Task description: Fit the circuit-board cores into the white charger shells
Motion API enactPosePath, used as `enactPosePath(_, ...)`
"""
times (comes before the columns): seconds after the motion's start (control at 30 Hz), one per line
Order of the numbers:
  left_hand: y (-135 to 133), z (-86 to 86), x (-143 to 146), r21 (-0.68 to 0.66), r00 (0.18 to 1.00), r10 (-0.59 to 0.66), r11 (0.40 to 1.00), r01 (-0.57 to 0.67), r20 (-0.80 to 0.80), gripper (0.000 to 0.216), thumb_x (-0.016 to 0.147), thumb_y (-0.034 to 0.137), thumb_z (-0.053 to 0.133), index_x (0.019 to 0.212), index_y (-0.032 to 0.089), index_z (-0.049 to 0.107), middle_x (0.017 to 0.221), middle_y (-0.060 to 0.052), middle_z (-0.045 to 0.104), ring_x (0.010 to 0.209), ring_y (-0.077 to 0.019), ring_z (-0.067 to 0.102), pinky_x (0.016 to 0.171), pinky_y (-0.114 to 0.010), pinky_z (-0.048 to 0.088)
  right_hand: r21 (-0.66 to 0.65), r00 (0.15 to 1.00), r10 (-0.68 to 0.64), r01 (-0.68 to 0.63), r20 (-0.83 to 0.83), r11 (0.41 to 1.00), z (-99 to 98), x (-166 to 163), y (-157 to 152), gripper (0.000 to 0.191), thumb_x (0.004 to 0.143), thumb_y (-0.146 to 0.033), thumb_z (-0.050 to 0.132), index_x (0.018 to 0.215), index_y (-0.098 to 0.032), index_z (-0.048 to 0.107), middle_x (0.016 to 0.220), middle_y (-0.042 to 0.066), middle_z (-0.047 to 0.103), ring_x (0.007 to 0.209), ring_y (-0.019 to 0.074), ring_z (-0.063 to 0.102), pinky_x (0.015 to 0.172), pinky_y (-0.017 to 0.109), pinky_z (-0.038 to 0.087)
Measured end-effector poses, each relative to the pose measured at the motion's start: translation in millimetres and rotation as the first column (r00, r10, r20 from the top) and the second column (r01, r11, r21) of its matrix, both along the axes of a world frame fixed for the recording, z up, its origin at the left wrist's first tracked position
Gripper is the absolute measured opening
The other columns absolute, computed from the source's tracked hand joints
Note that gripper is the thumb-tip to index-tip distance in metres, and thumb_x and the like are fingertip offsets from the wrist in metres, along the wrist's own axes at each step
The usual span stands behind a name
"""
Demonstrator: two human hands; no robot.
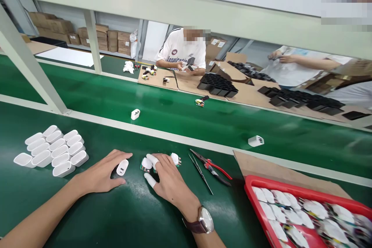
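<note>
A white plastic charger housing (122, 167) with slots in its end stands on the green bench, between the spread thumb and index finger of my left hand (100, 172). My right hand (171, 178), with white finger cots on thumb and index finger, reaches over small circuit boards. Its thumb and index finger are apart, beside a circuit board with a white cover (147, 163); no firm grip shows. Another white-covered board (174, 158) with pins lies just beyond my knuckles. More of the board parts are partly hidden under my right hand.
White housings (59, 151) stand grouped at left. Tweezers (201, 174) and red-and-black pliers (212, 166) lie right of my right hand. A red tray (250, 186) holds white-covered boards. Housings lie on the green belt (174, 114). Co-workers (181, 52) handle parts beyond it.
</note>
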State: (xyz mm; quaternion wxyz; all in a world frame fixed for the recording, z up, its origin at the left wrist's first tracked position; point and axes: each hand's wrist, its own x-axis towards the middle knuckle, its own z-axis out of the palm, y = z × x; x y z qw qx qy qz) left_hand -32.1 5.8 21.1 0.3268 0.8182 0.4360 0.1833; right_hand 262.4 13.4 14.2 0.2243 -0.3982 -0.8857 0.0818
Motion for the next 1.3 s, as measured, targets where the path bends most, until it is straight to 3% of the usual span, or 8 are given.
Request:
enactPosePath(0.2, 1, -4.9, -2, -0.033, 0.999, 0.035, 0.999, -0.034, 0.012, 0.072, 0.091, 0.026, 0.075, 0.157, 0.034, 0.047, 0.137, -0.008, 0.064, 0.119, -0.0269, 0.068, 0.103, -0.04, 0.058, 0.057, 0.992, -0.061, 0.055, 0.114, 0.997, -5.6, -3, 1, 0.037, 0.094, -0.007, 0.049, 0.129, -0.014, 0.059, 0.105, 0.013, 0.064, 0.098, 0.0307, 0.056, 0.091, 0.053, 0.05)
enactPosePath(0.43, -1, -6.7, -2, -0.038, 1.0, 0.019, 0.999, -0.019, -0.012, 0.074, 0.096, 0.027, 0.069, 0.162, 0.037, 0.037, 0.157, -0.006, 0.054, 0.14, -0.0298, 0.057, 0.117, -0.045, 0.05, 0.01, 1.0, -0.009, 0.009, 0.011, 1.0, -9.9, -3, 2, 0.043, 0.097, -0.008, 0.054, 0.139, -0.015, 0.052, 0.129, 0.015, 0.064, 0.117, 0.0313, 0.056, 0.098, 0.049, 0.052)
enactPosePath(0.57, 1, -19.5, -1, 0.072, 0.998, 0.058, 0.996, -0.057, -0.002, 0.066, 0.098, 0.033, 0.071, 0.158, 0.036, 0.042, 0.148, -0.007, 0.06, 0.13, -0.0282, 0.062, 0.11, -0.044, 0.054, -0.011, 0.999, -0.037, 0.037, 0.027, 0.999, -6.2, -2, 2, 0.026, 0.097, -0.012, 0.06, 0.123, -0.018, 0.063, 0.125, 0.014, 0.067, 0.109, 0.0309, 0.059, 0.091, 0.048, 0.053)
enactPosePath(0.73, 7, -30.1, 1, 0.278, 0.995, 0.097, 0.955, -0.101, 0.026, 0.048, 0.098, 0.043, 0.072, 0.142, 0.029, 0.06, 0.118, -0.007, 0.07, 0.11, -0.0279, 0.066, 0.097, -0.044, 0.058, -0.038, 0.999, -0.013, 0.014, 0.032, 0.999, -3.1, -1, 1, 0.042, 0.094, -0.006, 0.056, 0.133, -0.019, 0.059, 0.125, 0.011, 0.068, 0.11, 0.0292, 0.06, 0.091, 0.046, 0.052)
enactPosePath(0.93, 7, 1.0, -11, 0.001, 0.994, 0.084, 0.996, -0.084, -0.075, 0.106, 0.08, 0.037, 0.089, 0.166, 0.04, 0.028, 0.163, -0.011, 0.042, 0.118, -0.0288, 0.067, 0.097, -0.041, 0.062, 0.053, 0.994, -0.112, 0.112, -0.015, 0.992, -13.3, -5, 3, 0.036, 0.088, -0.009, 0.059, 0.123, -0.014, 0.062, 0.11, 0.013, 0.067, 0.094, 0.029, 0.06, 0.084, 0.046, 0.053)
enactPosePath(1.03, 8, 11.9, -14, -0.09, 0.997, 0.045, 0.995, -0.051, -0.068, 0.092, 0.085, 0.028, 0.082, 0.163, 0.041, 0.034, 0.163, -0.009, 0.045, 0.101, -0.0223, 0.071, 0.09, -0.037, 0.064, 0.012, 0.994, -0.105, 0.105, -0.007, 0.994, -10.7, -3, 3, 0.036, 0.096, -0.013, 0.055, 0.132, -0.014, 0.059, 0.119, 0.014, 0.069, 0.098, 0.0286, 0.06, 0.089, 0.046, 0.053)
enactPosePath(1.17, 9, 8.6, -11, -0.076, 0.998, 0.015, 0.997, -0.019, -0.053, 0.066, 0.09, 0.026, 0.076, 0.151, 0.038, 0.054, 0.149, -0.005, 0.062, 0.128, -0.0281, 0.064, 0.106, -0.04, 0.057, -0.076, 0.996, -0.057, 0.062, 0.076, 0.995, -6.7, 0, -1, 0.052, 0.092, -0.004, 0.052, 0.143, -0.017, 0.056, 0.131, 0.012, 0.069, 0.107, 0.0291, 0.06, 0.092, 0.046, 0.053)
enactPosePath(1.3, 9, 0.1, -7, -0.049, 0.998, 0.043, 0.998, -0.045, -0.043, 0.058, 0.091, 0.034, 0.078, 0.145, 0.036, 0.06, 0.138, -0.004, 0.069, 0.122, -0.0271, 0.067, 0.105, -0.04, 0.057, -0.084, 0.994, -0.072, 0.079, 0.086, 0.993, -6.5, 0, -2, 0.055, 0.093, -0.005, 0.052, 0.147, -0.018, 0.053, 0.134, 0.011, 0.069, 0.11, 0.0291, 0.059, 0.097, 0.048, 0.051)
